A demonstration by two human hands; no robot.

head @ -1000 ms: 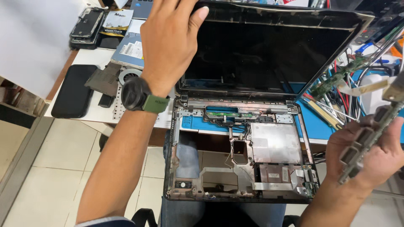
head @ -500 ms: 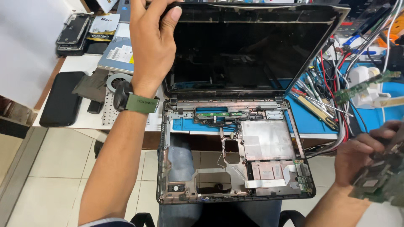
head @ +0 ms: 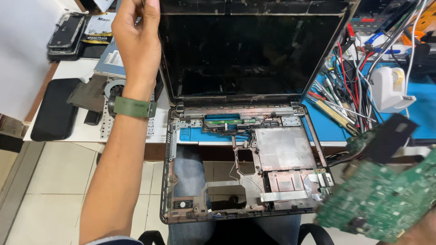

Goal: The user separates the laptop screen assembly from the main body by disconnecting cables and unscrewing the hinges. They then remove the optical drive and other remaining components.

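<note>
The gutted laptop [head: 240, 159] straddles the counter [head: 86, 131] edge and my lap, its screen [head: 250, 50] upright. My left hand [head: 136, 41] grips the lid's top left corner. The green motherboard [head: 381, 199] hangs lower right, long axis tilted, apparently in my right hand, whose grip is out of frame.

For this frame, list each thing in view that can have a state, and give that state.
laptop screen: dark, lid open and upright.
laptop base: gutted, frame bare, resting on the lap.
left hand: grips the lid's upper left corner.
green circuit board: out of the laptop, blurred at lower right.
right hand: only an edge shows under the board; grip unclear.
tape dispenser: upright on the blue mat.
</note>
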